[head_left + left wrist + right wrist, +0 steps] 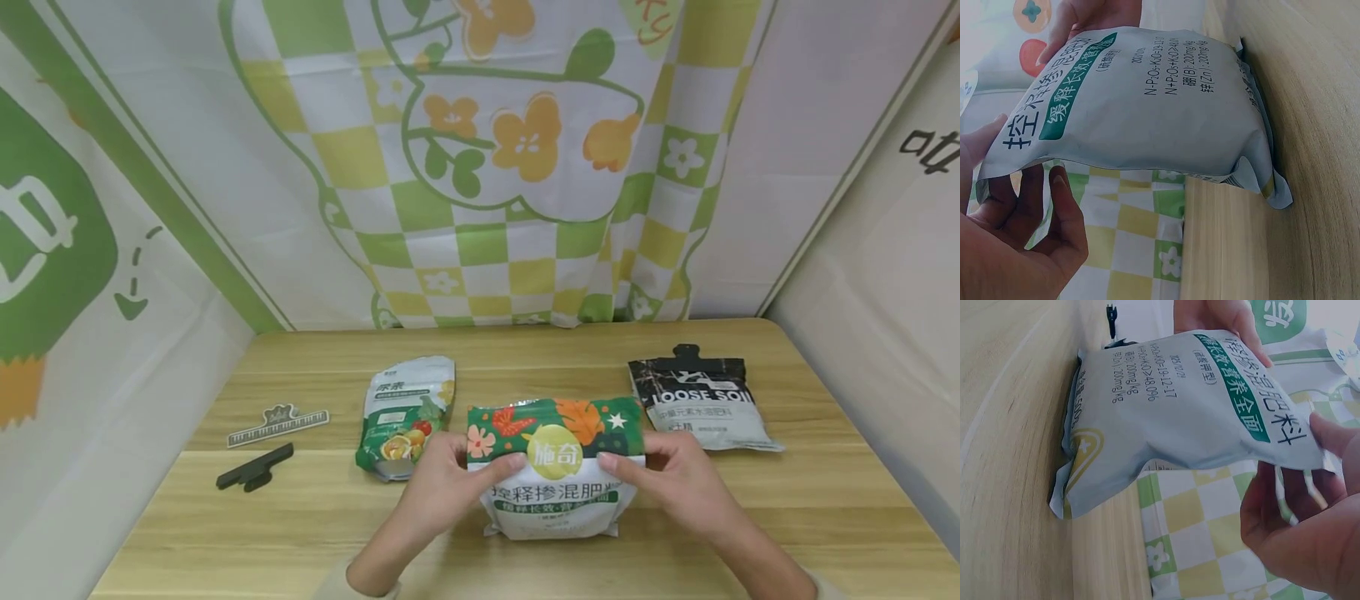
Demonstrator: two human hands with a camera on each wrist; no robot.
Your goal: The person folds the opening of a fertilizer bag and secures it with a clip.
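Right of the fruit-printed pouch (406, 412), the flowered bag (557, 479) is standing on the surface (270, 542), left grip (447, 487) and right grip (684, 486) pinching its upper sides; either one's slipping could be letting it topple.

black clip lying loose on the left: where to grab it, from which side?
Probably best pinched by its stubby handle, coming from the near side: the black clip lies on the table with that handle jutting nearward from the long bar. The left hand is nearer but holds the fertilizer bag.
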